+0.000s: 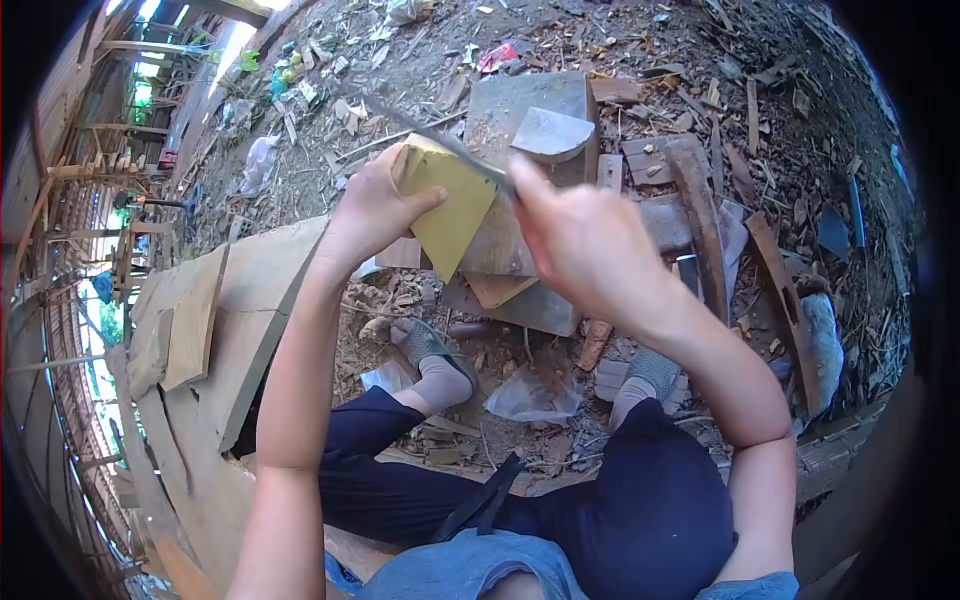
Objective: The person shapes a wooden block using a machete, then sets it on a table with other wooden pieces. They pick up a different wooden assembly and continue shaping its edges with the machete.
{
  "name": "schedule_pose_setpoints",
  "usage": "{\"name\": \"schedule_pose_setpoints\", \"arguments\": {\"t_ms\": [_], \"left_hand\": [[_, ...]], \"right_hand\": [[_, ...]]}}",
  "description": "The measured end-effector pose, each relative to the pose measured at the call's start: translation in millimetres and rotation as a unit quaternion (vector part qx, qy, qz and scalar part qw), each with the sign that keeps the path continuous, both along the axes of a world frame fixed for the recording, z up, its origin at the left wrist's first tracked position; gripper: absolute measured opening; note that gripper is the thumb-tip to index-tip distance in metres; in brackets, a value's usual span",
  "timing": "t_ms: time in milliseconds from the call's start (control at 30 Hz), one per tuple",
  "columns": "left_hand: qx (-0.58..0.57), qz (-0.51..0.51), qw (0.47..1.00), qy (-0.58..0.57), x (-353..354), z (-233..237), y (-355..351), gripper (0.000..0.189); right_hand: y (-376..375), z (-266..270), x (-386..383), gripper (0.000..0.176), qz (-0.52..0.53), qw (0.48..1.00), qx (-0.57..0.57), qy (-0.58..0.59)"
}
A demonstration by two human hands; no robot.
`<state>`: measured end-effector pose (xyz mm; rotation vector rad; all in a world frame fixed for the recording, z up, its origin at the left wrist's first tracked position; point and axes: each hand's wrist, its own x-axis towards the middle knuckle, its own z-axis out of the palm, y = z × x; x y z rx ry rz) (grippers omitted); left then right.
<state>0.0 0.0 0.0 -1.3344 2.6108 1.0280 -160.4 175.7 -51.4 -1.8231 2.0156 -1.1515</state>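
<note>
My left hand [385,205] grips a flat yellowish piece of wood [455,205] by its left side, thumb on the face and fingers behind. One corner of the wood points down toward the block below. In a closed fist, my right hand [590,235] holds a long, thin dark blade [440,135] that is blurred by motion. The blade runs up and left across the top edge of the wood. Beneath both hands stands a large wooden block [490,95]. A pale curved offcut [550,135] lies on top of it.
Thick planks [265,270] lie along the left side. Wood chips and scraps cover the ground, with a long curved piece of wood [695,215] at the right. A clear plastic bag [535,395] lies between my feet. A red scrap [497,57] lies farther back.
</note>
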Motion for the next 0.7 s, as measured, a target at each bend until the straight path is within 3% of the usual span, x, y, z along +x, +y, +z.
{"name": "schedule_pose_setpoints", "arguments": {"t_ms": [67, 100, 200, 267, 367, 400, 467, 567, 700], "left_hand": [[0.019, 0.033, 0.999, 0.006, -4, -4, 5, 0.05], [-0.024, 0.031, 0.999, 0.002, -2, 19, -2, 0.05], [0.023, 0.04, 0.999, -0.007, -5, 8, -1, 0.049], [-0.032, -0.017, 0.998, 0.042, 5, -1, -9, 0.048], [-0.002, 0.008, 1.0, 0.019, -1, 9, 2, 0.047], [-0.026, -0.009, 1.0, 0.01, 2, 2, -4, 0.048], [-0.006, 0.017, 1.0, 0.01, -5, 10, 3, 0.047], [-0.003, 0.035, 0.999, 0.003, -5, 9, 1, 0.046], [0.022, 0.024, 0.999, 0.038, 1, 6, -2, 0.045]], "right_hand": [[0, -31, -1, 0.035, 0.015, 0.998, 0.064, 0.017], [-17, -20, 1, 0.035, 0.013, 1.0, 0.021, 0.012], [-6, 9, -9, 0.032, 0.017, 0.999, 0.031, 0.03], [-3, 34, -9, 0.032, 0.005, 0.998, -0.065, 0.009], [3, 33, -3, 0.032, 0.003, 0.999, -0.038, -0.018], [1, 12, 3, 0.028, 0.002, 1.0, 0.021, 0.007], [-7, -21, 4, 0.028, -0.001, 1.0, 0.021, 0.022], [-11, -4, -1, 0.027, 0.006, 0.999, 0.037, 0.023], [1, 36, 0, 0.029, 0.002, 0.999, -0.04, -0.009]]}}
